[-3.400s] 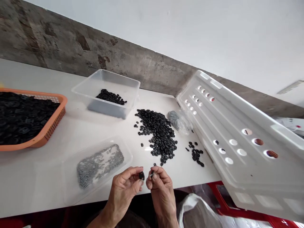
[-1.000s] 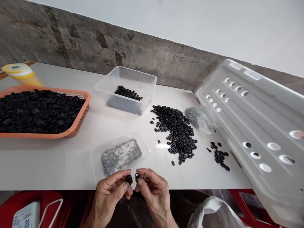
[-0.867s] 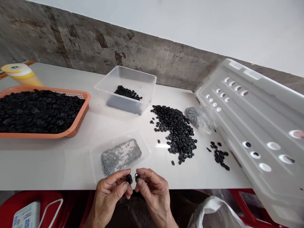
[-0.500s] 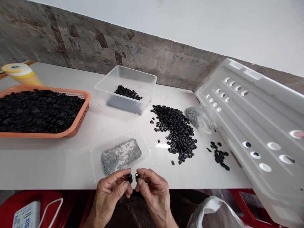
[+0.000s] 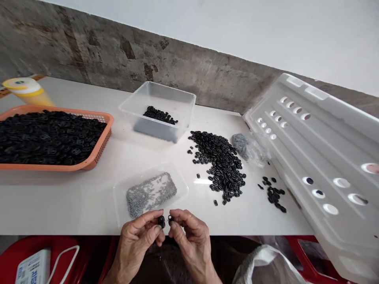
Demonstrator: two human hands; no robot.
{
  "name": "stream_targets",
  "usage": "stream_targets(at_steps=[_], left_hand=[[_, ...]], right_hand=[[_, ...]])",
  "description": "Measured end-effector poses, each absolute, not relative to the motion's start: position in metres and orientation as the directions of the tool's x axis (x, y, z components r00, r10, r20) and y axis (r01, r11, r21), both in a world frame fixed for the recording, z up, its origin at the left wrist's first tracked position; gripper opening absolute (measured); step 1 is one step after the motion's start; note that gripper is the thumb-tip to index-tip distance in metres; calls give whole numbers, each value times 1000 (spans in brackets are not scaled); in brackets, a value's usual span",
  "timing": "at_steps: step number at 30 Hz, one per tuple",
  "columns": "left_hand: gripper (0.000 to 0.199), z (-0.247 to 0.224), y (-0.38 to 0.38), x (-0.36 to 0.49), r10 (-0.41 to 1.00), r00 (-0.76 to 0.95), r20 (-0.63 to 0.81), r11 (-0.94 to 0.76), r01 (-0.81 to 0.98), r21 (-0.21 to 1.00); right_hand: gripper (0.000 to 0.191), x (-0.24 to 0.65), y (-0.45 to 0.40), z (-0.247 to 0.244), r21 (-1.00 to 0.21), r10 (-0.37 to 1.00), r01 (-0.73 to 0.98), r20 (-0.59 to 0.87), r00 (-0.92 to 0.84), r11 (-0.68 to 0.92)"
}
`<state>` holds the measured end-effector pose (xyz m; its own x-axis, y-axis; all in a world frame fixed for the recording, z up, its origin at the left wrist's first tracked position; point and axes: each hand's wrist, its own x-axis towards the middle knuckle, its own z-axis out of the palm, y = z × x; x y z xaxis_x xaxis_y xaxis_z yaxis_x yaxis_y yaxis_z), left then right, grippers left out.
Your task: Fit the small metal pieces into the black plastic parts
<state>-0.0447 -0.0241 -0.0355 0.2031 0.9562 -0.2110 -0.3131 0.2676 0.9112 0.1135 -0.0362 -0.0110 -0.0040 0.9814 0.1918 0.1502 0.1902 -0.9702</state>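
Observation:
My left hand pinches a black round plastic piece between thumb and fingers, just past the table's front edge. Facing it, my right hand pinches a smaller black plastic piece with a hole in it. A thin metal bit shows in the short gap between the two pieces; how it joins them is too small to tell. Right behind my hands lies a shallow clear tray with many small metal springs or pins. A heap of small black pieces with holes is spread to its right.
At the left stands an orange basket full of black parts, with a yellow-and-white container behind. A clear bin holds more black pieces. A bag of metal parts and scattered black pieces lie near the tilted white perforated panel.
Both hands stay in nearly the same place. The black piece in my left hand appears turned slightly, and the right one has shifted a trace.

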Motion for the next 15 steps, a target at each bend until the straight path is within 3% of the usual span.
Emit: stream_targets(at_steps=[6, 15], left_hand=[[30, -34, -24, -43, 964, 206, -167, 225, -305, 925], [26, -24, -24, -41, 977, 173, -120, 164, -264, 950]], right_hand=[[21, 113, -35, -12, -959, 975, 173, 222, -32, 224], [21, 110, -38, -11, -997, 992, 19, 78, -101, 81]])
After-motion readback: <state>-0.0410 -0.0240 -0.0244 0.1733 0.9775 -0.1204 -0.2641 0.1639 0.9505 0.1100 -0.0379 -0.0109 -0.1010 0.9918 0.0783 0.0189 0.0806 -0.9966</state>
